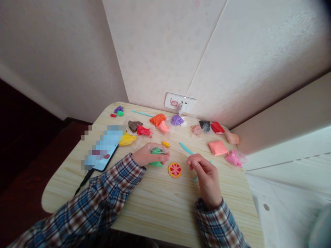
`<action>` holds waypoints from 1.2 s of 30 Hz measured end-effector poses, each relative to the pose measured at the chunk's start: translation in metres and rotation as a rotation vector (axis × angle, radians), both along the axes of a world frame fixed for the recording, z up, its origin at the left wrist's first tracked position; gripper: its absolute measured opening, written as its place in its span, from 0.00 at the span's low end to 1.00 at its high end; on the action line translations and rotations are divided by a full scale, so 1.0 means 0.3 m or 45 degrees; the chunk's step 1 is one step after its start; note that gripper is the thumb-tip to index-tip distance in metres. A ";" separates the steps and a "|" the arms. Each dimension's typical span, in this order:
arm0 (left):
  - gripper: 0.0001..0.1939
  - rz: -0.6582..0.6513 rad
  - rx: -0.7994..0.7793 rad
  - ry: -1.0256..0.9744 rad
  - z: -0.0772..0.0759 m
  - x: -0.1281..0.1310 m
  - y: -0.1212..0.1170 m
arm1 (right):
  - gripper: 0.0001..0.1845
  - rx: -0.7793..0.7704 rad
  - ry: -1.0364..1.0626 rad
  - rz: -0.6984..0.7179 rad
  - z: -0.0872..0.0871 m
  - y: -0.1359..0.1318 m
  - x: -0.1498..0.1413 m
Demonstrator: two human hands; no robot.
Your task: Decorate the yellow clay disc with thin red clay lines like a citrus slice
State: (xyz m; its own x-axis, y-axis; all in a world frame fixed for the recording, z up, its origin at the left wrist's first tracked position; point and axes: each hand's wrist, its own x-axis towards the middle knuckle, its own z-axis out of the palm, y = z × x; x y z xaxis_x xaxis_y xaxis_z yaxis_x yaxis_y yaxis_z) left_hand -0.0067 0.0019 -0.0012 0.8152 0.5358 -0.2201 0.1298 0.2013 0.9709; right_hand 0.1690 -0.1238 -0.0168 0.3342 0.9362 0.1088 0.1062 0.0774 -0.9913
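Observation:
My left hand (152, 155) is closed on a clear plastic bag of green clay (156, 151), and part of the green shows below the fingers. My right hand (205, 174) hovers over the table with thumb and fingertips pinched; whatever is between them is too small or hidden to name. Just past those fingertips lies a light blue plastic knife (185, 148), its lower end covered by the hand. Another light blue tool (196, 179) is partly hidden beneath the right hand. Between both hands lies a round, flat clay disc (175, 170) with a yellow rim and red wedges on pink.
Several bagged clays line the back, including orange (157, 120), purple (177, 120), and red (217, 127). Pink packs (218, 148) sit right. A small yellow piece (166, 144) lies behind the disc. A blurred phone (103, 151) rests left, small clay fruits (119, 110) behind it.

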 end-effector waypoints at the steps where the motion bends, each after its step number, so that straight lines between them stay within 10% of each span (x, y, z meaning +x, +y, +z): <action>1: 0.14 0.001 0.000 0.002 0.000 0.000 0.000 | 0.09 0.008 -0.082 0.019 0.003 -0.003 -0.002; 12: 0.14 0.017 -0.040 -0.020 0.008 0.002 -0.002 | 0.04 0.001 -0.673 0.193 -0.020 -0.044 -0.007; 36: 0.13 0.013 -0.110 0.019 0.019 0.006 -0.007 | 0.07 -0.058 -0.762 0.207 -0.016 -0.055 0.004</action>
State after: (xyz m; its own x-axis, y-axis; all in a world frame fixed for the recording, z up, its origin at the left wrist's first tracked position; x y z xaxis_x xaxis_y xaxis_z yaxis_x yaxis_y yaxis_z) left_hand -0.0047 -0.0002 0.0046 0.8060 0.5224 -0.2783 0.1419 0.2860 0.9477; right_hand 0.1703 -0.1401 -0.0217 0.0803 0.9780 0.1924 0.6353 0.0985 -0.7660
